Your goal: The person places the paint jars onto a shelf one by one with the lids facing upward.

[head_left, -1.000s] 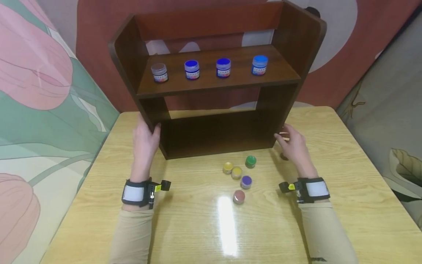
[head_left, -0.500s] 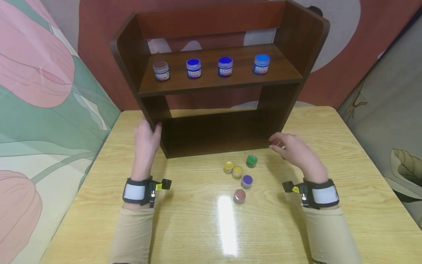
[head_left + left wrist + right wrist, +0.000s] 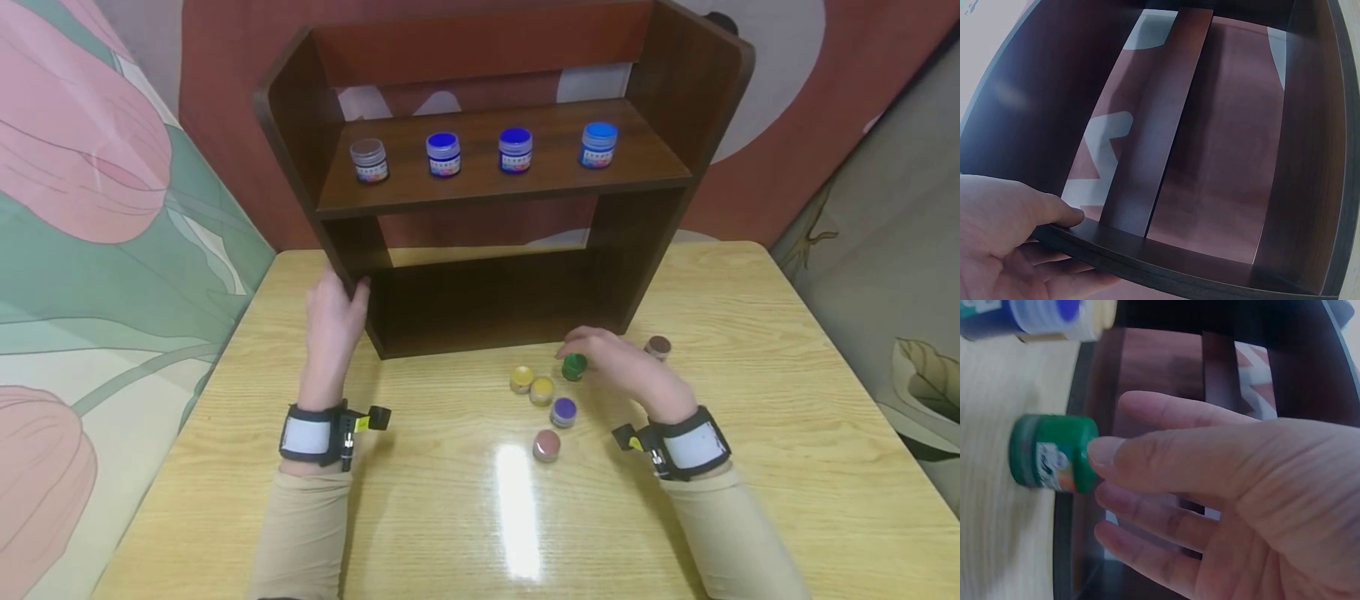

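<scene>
A dark brown two-tier shelf (image 3: 480, 198) stands at the back of the table. My left hand (image 3: 334, 321) grips its lower left side panel, the thumb (image 3: 1060, 210) on the inner face and the fingers curled round the outside. My right hand (image 3: 618, 367) reaches over a small green paint jar (image 3: 573, 367) in front of the shelf. Seen from the right wrist, the thumb tip is right at the end of the green jar (image 3: 1054, 453), and the other fingers extend loosely beyond it.
Two yellow jars (image 3: 542, 390), a purple jar (image 3: 563, 412) and a pinkish jar (image 3: 547, 446) sit near the green one. A brown jar (image 3: 658, 347) is right of the shelf. Several jars, including a light blue one (image 3: 598, 146), line the upper tier.
My right hand has left the shelf's right side and moved left and nearer, over to the green jar, uncovering the brown jar. My left hand keeps its grip on the shelf.
</scene>
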The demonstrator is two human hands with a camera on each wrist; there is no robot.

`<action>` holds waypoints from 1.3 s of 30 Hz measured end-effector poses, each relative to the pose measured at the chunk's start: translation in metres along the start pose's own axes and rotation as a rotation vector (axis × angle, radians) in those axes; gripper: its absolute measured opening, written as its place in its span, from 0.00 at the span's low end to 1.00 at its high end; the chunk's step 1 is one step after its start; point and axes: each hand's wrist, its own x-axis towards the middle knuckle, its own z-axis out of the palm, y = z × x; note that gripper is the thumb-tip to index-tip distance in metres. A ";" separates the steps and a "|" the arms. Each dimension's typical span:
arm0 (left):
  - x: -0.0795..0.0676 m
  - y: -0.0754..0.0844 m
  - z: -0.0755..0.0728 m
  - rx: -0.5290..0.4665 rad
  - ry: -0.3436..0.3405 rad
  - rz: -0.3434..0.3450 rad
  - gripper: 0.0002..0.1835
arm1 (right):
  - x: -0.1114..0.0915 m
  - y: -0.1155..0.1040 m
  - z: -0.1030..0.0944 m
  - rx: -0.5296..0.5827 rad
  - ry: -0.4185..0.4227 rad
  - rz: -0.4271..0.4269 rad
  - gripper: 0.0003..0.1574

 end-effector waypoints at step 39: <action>0.000 0.000 0.001 0.015 -0.003 0.011 0.17 | 0.011 0.014 0.016 -0.081 0.138 0.045 0.14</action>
